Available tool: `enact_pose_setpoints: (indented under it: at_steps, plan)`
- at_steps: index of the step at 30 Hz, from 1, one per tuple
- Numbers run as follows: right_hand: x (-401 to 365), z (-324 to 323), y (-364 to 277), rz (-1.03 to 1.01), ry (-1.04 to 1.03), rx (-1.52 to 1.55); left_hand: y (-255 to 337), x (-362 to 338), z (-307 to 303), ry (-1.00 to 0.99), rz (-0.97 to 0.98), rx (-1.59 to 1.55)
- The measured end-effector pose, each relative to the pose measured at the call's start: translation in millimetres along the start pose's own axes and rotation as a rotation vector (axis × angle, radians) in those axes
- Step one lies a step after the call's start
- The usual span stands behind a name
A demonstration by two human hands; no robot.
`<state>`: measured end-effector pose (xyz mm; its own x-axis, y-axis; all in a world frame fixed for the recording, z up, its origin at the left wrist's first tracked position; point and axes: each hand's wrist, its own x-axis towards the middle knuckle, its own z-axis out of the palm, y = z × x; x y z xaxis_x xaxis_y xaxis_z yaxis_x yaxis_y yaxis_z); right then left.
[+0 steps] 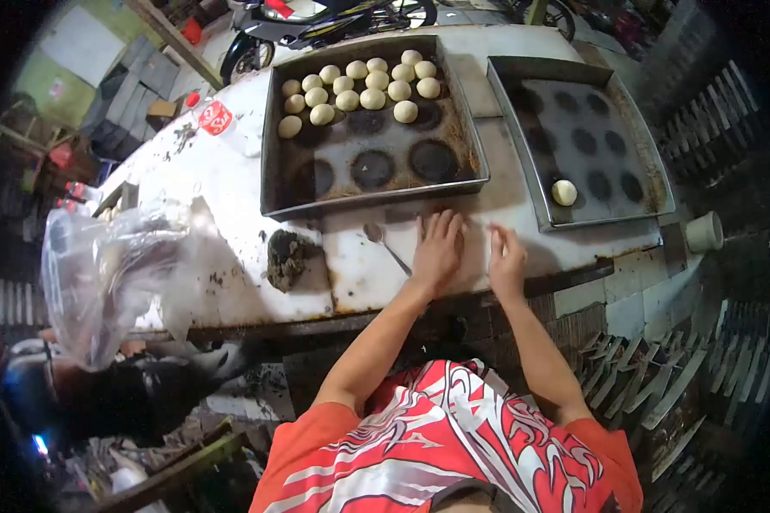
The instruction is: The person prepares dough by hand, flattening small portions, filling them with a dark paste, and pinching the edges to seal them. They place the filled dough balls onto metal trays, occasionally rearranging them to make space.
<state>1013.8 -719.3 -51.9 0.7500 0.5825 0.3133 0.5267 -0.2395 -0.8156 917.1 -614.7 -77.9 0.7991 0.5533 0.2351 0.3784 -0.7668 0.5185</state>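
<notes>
Dough balls: from my seat I see most of them grouped in the far part of the left tray, ahead of my left hand and off to its left, well apart from my fingers.
Single ball: one more sits in the near left corner of the right tray, ahead and to the right of my right hand, not touching it.
Left hand: palm down on the pale surface, fingers pointing forward and slightly spread, near the left tray's front wall; I cannot tell whether anything lies under the palm.
Right hand: apart from the left, turned partly on its side, fingers a little bent; I cannot make out whether they pinch anything.
Spoon: it lies on the surface to the left of my left hand, bowl away from me, handle slanting back toward the wrist.
Dark lump: a rough mass rests further left, in front of the left tray.
Trays: both metal and square-cornered, side by side with a gap between; dark round marks show on their floors.
Left side: a clear plastic bag slumps over the near edge, and a bottle with a red label lies beside the left tray.
</notes>
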Motion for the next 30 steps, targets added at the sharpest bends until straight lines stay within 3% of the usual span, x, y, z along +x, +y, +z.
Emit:
enact_pose_setpoints:
  at_steps: [3,5,7,9,11,13,14,16,17,19,20,22,23,25,26,28,30]
  plan:
    - [26,75,20,0.036,0.125,0.143,2,-6,-44,0.018,0.073,-0.239]
    - [5,100,-11,0.34,-0.263,0.062,-1,-12,-105,0.047,0.028,-0.552]
    - [-44,110,2,-0.252,-0.347,-0.492,-20,-31,-147,0.047,-0.086,-0.765]
    - [-67,66,-10,-0.211,-0.321,-0.13,-48,-47,-174,0.077,-0.187,-0.801]
    - [-39,24,-10,-0.308,-0.379,-0.467,-77,-56,-189,0.144,-0.166,-0.738]
    - [6,27,-4,-0.179,-0.276,-0.602,-84,-54,-221,0.093,-0.269,-0.755]
    - [18,45,2,-0.177,-0.281,-0.603,-95,-50,-219,0.162,-0.174,-0.678]
    - [25,90,11,-0.145,-0.01,-0.641,-98,-22,-222,0.159,-0.148,-0.625]
    - [28,92,-19,0.029,-0.252,-0.396,-100,-2,-223,0.156,-0.109,-0.569]
    - [-34,109,26,-0.198,0.077,-0.453,-110,44,-211,0.069,-0.057,-0.537]
    - [-32,91,17,-0.205,0.103,-0.452,-112,72,-204,0.047,0.015,-0.443]
    - [-27,38,-12,-0.405,-0.31,-0.331,-118,123,-180,-0.007,0.067,-0.295]
    - [-18,24,-4,-0.358,-0.341,-0.453,-123,145,-162,-0.028,0.051,-0.242]
    - [12,25,8,-0.29,-0.192,-0.559,-138,184,-124,-0.053,0.072,-0.082]
    - [24,34,-2,-0.158,-0.14,-0.342,-138,201,-113,-0.141,-0.008,-0.167]
    - [27,54,-1,-0.2,-0.125,-0.415,-139,218,-81,-0.054,0.063,0.107]
    - [-11,65,48,-0.509,-0.215,-0.678,-131,232,-62,-0.021,0.048,0.292]
